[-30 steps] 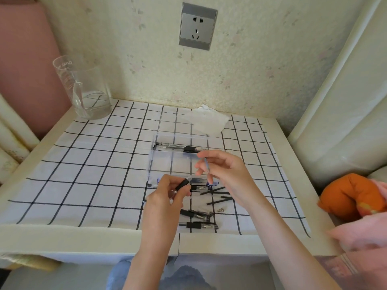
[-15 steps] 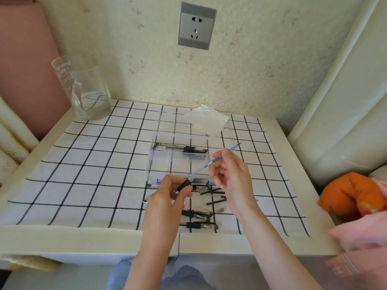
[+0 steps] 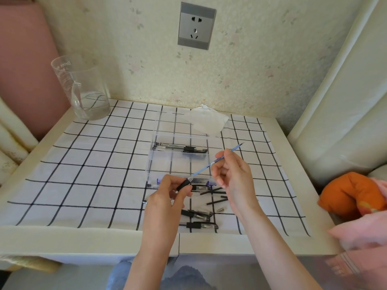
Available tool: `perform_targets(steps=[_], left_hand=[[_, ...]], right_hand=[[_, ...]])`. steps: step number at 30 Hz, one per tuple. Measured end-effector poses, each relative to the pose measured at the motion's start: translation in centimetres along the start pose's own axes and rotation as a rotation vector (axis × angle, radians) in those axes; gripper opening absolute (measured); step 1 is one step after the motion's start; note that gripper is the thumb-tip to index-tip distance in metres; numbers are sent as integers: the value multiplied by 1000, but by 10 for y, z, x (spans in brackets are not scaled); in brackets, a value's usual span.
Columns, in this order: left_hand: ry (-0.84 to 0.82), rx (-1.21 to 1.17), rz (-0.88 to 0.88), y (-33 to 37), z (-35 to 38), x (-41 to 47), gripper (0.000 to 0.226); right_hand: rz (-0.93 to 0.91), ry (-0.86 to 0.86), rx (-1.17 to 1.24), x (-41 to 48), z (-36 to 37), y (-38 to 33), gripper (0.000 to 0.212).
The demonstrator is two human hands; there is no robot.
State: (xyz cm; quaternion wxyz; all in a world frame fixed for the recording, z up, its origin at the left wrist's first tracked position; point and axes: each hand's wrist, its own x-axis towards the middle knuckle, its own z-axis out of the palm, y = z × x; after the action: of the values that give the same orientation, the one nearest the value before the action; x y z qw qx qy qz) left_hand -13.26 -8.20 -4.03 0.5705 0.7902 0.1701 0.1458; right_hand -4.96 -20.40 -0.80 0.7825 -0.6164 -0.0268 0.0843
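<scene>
My left hand [image 3: 167, 197] grips a pen barrel [image 3: 184, 184] with a black grip, held above the table's front middle. My right hand [image 3: 232, 174] pinches a thin blue refill [image 3: 204, 168] that slants up to the right, its lower end at the barrel's mouth. Behind the hands stands a clear plastic box [image 3: 178, 160] with several black pens [image 3: 180, 147] lying in its far part. Loose pens [image 3: 199, 225], black refills [image 3: 215, 191] and a small metal tip [image 3: 221, 210] lie on the checked cloth [image 3: 83, 174] under my hands.
A glass measuring jug [image 3: 83, 91] with a little water stands at the back left. A crumpled white tissue [image 3: 207, 120] lies behind the box. An orange soft thing [image 3: 351, 193] and pink fabric [image 3: 364, 233] sit off the table's right edge. A wall socket [image 3: 196, 26] is above.
My right hand has drawn the blue refill out to the right and up, so it now sticks out long from the barrel. My left hand has stayed put.
</scene>
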Motion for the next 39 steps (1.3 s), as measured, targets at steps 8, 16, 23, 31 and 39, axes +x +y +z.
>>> perform_targets(steps=[8, 16, 23, 31, 39], left_hand=[[-23, 19, 22, -1, 1, 1, 10], [-12, -55, 32, 2, -2, 1, 7], [-15, -53, 9, 0, -1, 2, 9], [-35, -43, 10, -1, 2, 1, 9], [-42, -39, 8, -2, 1, 2, 9]], right_hand=[[-6, -176, -194, -2, 1, 3, 29], [93, -438, -542, -15, -7, 4, 28], [36, -304, -999, -28, -48, 7, 10], [-20, -335, -1240, -32, -57, 18, 6], [-43, -204, -870, -34, -45, 7, 14]])
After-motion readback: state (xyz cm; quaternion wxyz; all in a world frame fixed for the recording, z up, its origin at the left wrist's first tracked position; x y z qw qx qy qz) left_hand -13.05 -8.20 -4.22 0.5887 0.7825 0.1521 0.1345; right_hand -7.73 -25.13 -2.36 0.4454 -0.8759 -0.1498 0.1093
